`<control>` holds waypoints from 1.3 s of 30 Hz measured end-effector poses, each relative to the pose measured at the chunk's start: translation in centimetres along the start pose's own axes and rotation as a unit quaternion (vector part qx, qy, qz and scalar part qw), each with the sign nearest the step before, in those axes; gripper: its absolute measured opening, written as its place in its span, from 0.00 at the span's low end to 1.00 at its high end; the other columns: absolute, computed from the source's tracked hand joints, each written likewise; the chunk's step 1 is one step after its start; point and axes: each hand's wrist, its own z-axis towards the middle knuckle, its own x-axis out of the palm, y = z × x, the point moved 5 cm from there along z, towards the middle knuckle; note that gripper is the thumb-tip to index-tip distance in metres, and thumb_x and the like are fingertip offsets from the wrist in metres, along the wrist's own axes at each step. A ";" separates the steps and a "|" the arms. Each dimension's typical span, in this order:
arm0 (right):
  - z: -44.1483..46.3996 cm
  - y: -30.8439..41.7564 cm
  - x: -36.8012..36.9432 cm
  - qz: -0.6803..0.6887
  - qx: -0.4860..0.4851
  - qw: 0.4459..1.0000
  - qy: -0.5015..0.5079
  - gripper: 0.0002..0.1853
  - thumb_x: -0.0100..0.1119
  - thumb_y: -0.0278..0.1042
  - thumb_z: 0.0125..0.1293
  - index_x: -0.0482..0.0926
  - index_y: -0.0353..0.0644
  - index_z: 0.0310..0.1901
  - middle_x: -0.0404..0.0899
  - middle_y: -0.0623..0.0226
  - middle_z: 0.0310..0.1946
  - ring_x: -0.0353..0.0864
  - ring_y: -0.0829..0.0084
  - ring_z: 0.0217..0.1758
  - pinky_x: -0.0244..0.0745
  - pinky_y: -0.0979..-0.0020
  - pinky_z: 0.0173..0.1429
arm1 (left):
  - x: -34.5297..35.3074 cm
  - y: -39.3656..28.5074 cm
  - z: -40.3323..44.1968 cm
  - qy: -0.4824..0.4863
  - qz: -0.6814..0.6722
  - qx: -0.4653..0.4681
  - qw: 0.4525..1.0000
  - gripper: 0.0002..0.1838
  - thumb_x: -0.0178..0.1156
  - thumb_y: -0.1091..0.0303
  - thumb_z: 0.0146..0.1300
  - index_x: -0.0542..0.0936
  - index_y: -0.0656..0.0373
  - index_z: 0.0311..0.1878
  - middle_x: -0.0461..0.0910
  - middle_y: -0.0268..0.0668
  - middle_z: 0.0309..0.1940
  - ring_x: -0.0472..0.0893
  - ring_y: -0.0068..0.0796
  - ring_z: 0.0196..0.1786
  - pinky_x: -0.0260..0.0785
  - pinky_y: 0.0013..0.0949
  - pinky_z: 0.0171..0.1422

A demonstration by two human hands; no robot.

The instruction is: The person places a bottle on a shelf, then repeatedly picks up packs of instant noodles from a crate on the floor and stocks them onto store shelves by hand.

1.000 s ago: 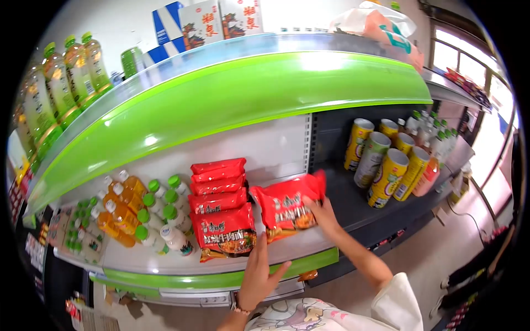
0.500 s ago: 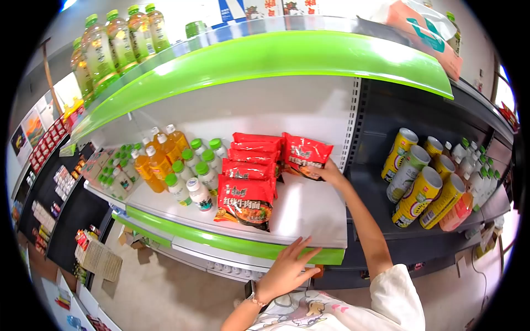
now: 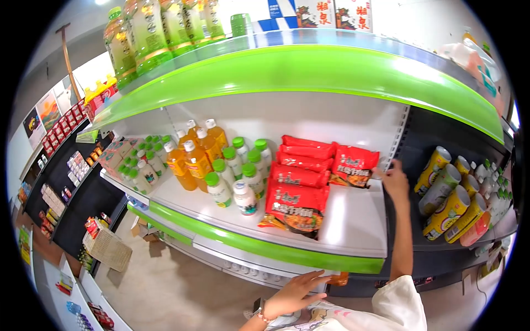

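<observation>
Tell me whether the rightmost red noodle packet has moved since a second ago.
Yes: the rightmost red noodle packet has moved backward, away from the shelf's green front edge.

The right hand (image 3: pixel 395 183) has released the red packet (image 3: pixel 354 162).

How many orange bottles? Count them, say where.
6 orange bottles show, left of the red packets: a left row of three and a right row of three, each running front to back. More may be hidden.
</observation>
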 end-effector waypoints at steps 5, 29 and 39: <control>-9.2 12.1 -5.3 0.189 -0.103 0.977 -0.005 0.21 0.60 0.37 0.62 0.72 0.40 0.55 0.81 0.58 0.37 0.80 0.70 0.42 0.70 0.69 0.48 | -4.9 6.1 -7.3 -0.017 0.018 -0.074 0.997 0.26 0.56 0.54 0.63 0.70 0.58 0.61 0.70 0.51 0.59 0.71 0.50 0.60 0.64 0.42 0.63; -60.6 51.6 24.8 0.437 -0.539 0.372 0.616 0.15 0.59 0.41 0.61 0.79 0.45 0.47 0.76 0.62 0.49 0.70 0.60 0.56 0.61 0.56 0.62 | -15.0 20.6 -44.4 -0.591 -0.497 -0.219 0.596 0.34 0.40 0.41 0.69 0.63 0.60 0.65 0.69 0.39 0.59 0.68 0.35 0.62 0.60 0.37 0.66; -68.7 63.3 35.2 0.378 -0.663 0.338 0.551 0.28 0.58 0.54 0.57 0.74 0.48 0.56 0.63 0.55 0.65 0.57 0.51 0.69 0.49 0.48 0.70 | -26.5 29.5 -53.9 -0.645 -0.544 -0.180 0.506 0.33 0.39 0.41 0.69 0.60 0.57 0.66 0.65 0.38 0.62 0.65 0.35 0.64 0.58 0.37 0.68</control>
